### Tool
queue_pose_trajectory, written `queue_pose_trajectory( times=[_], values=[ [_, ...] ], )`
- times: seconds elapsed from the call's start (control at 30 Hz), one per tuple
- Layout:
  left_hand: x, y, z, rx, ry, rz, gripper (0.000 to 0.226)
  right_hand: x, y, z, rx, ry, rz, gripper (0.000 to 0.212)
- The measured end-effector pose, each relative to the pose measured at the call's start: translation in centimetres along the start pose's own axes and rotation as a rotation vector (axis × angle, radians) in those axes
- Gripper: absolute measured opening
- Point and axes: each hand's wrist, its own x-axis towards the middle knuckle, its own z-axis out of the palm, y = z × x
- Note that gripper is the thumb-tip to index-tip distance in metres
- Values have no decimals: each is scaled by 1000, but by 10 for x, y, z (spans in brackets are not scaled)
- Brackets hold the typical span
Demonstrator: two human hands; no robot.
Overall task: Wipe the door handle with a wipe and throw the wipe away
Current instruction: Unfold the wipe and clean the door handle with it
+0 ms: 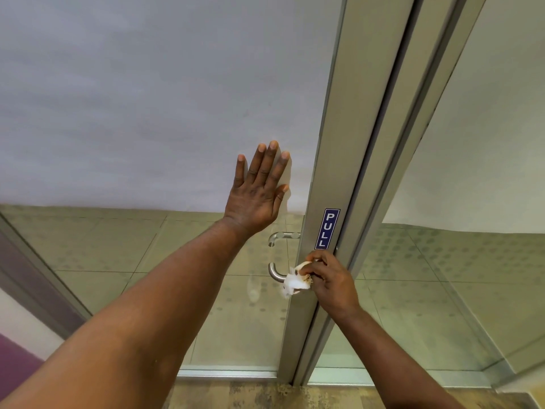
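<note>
A metal lever door handle (275, 272) juts left from the aluminium door frame (333, 160), just below a blue PULL sticker (327, 228). My right hand (331, 280) is shut on a crumpled white wipe (295, 283) and presses it around the handle's shaft near the frame. The curved end of the handle sticks out to the left of the wipe. My left hand (259, 190) lies flat with fingers spread against the frosted glass of the door, above and left of the handle. A second handle (281, 236) shows through the glass on the far side.
The door's upper glass (147, 98) is frosted white; its lower part is see-through, showing tiled floor beyond. A second glass panel (472, 143) stands to the right of the frame. A worn floor strip (265, 394) runs along the bottom.
</note>
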Motion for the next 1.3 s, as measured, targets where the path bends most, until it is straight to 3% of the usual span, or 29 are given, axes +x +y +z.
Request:
queue_pose_trajectory(
  times=[0.27,0.37,0.5,0.7,0.87,1.3],
  values=[
    [1,0,1,22,5,-3,72,-7,1,-2,108,0,100,13],
    [1,0,0,14,-1,-3,73,-8,3,-2,62,-1,191,33],
    [1,0,1,14,-9,-7,74,-9,4,3,6,6,139,34],
    [1,0,0,15,-12,-1,74,-9,7,12,-203,3,70,52],
    [2,-1,1,24,1,4,75,-24,7,24,-335,-158,-33,33],
    [0,-1,2,23,1,10,76,-9,-29,70,-235,-241,-53,28]
  ],
)
